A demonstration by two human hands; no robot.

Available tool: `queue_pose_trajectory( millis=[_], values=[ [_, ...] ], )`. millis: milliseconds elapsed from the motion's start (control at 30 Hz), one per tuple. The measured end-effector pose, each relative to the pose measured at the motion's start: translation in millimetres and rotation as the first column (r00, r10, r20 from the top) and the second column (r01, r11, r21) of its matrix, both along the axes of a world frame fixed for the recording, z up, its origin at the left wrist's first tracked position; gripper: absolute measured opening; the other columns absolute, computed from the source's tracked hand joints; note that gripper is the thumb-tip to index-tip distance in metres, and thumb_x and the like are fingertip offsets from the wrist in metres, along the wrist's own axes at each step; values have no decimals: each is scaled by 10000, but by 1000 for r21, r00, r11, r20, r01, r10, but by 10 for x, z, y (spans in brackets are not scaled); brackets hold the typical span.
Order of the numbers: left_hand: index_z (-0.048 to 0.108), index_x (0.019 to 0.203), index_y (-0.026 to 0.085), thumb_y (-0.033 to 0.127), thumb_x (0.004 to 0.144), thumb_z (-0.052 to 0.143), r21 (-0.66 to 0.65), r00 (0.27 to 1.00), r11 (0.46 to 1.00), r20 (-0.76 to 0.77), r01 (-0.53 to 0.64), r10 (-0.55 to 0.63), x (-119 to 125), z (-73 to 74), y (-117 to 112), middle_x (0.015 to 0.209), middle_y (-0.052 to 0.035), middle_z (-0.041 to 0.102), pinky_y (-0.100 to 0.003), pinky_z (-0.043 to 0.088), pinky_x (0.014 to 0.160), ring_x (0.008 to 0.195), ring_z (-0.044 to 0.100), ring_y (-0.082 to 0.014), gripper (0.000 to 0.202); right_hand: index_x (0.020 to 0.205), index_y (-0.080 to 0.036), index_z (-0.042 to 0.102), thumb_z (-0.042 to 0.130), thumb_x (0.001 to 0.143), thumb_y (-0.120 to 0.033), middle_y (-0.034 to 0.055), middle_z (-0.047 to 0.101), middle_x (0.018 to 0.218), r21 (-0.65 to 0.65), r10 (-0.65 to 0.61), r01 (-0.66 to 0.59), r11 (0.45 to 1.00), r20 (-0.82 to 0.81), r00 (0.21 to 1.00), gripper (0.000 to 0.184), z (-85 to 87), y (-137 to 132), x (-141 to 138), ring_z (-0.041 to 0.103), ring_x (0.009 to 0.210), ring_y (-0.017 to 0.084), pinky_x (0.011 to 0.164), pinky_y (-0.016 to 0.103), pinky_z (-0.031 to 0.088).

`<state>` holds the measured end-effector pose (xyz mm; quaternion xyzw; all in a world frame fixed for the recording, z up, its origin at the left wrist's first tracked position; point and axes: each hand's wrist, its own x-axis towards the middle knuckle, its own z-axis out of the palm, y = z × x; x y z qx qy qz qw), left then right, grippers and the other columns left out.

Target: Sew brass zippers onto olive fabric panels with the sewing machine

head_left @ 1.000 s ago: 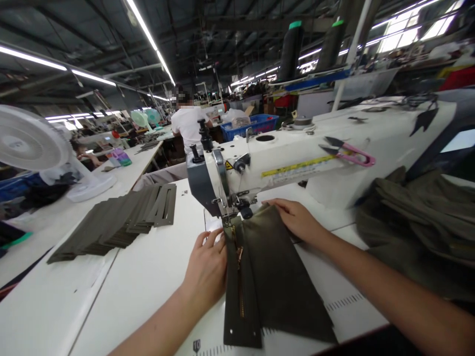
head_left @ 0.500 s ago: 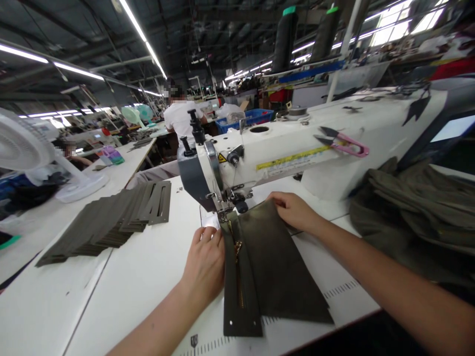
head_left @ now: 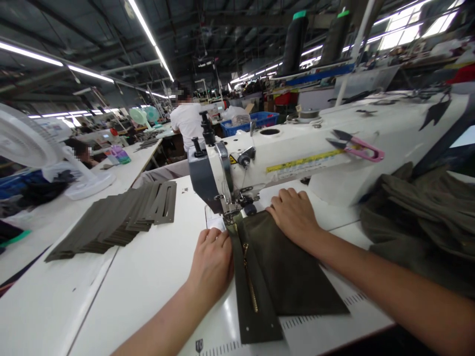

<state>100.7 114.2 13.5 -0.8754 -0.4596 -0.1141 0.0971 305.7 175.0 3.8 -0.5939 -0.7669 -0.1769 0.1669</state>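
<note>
An olive fabric panel [head_left: 293,267] lies on the white sewing table [head_left: 148,282], joined to a strip with a brass zipper [head_left: 249,287]. The top of the strip runs under the presser foot [head_left: 232,213] of a white industrial sewing machine [head_left: 289,163]. My right hand [head_left: 294,215] presses flat on the panel near the machine head. My left hand [head_left: 211,262] rests against the strip's left edge, close to the foot. Neither hand grips anything. The needle is hidden in the foot area.
A stack of cut olive pieces [head_left: 115,222] lies left of the machine. Pink-handled thread snips [head_left: 358,147] sit on the machine arm. A heap of olive fabric [head_left: 415,217] lies to the right. A co-worker [head_left: 188,123] in a white shirt stands beyond, near a blue crate [head_left: 250,121].
The strip's lower end has swung right, tilting the panel and zipper under the foot. Both hands have shifted with the fabric, and the whole view has moved slightly.
</note>
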Motion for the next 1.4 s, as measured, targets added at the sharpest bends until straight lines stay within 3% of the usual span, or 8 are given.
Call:
queue_pose_trajectory(
  millis=[100,167,233,367,500,633,1200,1400],
  values=[
    [548,820,145,110,793,418,9,992,1000,127,-21,20,-32,-54,-3,891,-94,592,-425,429,724,816,509,-242,137,812,-100,630,486,837,-147,130,611,846,129,273,-267,955,-25,962,154,16,-153,-144,535,843,260,734,403,423],
    [530,901,120,113,781,419,68,976,996,216,-52,37,-58,-99,0,948,-125,574,-430,456,739,869,521,-253,163,912,-90,632,448,859,-155,133,633,947,158,494,-473,867,-147,857,202,-39,-257,-273,550,920,238,828,381,444],
    [505,992,87,111,769,420,123,962,991,274,-54,19,-88,-147,10,1028,-164,554,-434,478,781,948,527,-265,239,1035,-55,605,421,867,-166,147,616,1076,144,591,-575,805,-270,760,273,-122,-326,-384,539,1026,226,922,359,429],
    [535,1041,119,91,790,405,135,963,988,247,81,-113,-151,-218,61,1090,-146,585,-397,514,823,982,572,-243,285,1080,10,587,379,861,-143,179,584,1147,78,620,-634,770,-331,712,339,-218,-341,-463,510,1112,240,993,356,389],
    [576,1036,112,98,798,422,164,950,961,187,223,-252,-195,-233,138,1063,-147,619,-391,541,795,961,602,-251,284,1074,36,585,367,859,-139,196,585,1139,73,635,-650,756,-321,703,353,-187,-302,-426,512,1114,243,991,343,393],
    [589,1025,99,87,789,423,161,937,944,157,287,-311,-196,-204,177,1035,-148,633,-398,540,804,946,611,-250,289,1050,28,603,397,856,-145,203,584,1138,48,658,-678,733,-303,690,331,-160,-284,-397,511,1116,246,1007,340,371],
    [595,972,119,100,785,414,92,975,982,136,164,-175,-128,-145,178,951,-118,630,-372,548,701,829,623,-232,261,1060,33,580,385,850,-137,210,585,1128,74,686,-706,704,-327,650,333,-204,-178,-376,515,1109,247,983,361,399],
    [593,953,140,74,753,447,-1,986,996,147,85,-84,-108,-120,201,952,-92,618,-350,543,708,803,623,-212,257,1004,-59,605,402,870,-158,147,627,1051,42,699,-734,677,-347,625,262,-195,-28,-337,566,1018,214,907,354,454]
  ],
)
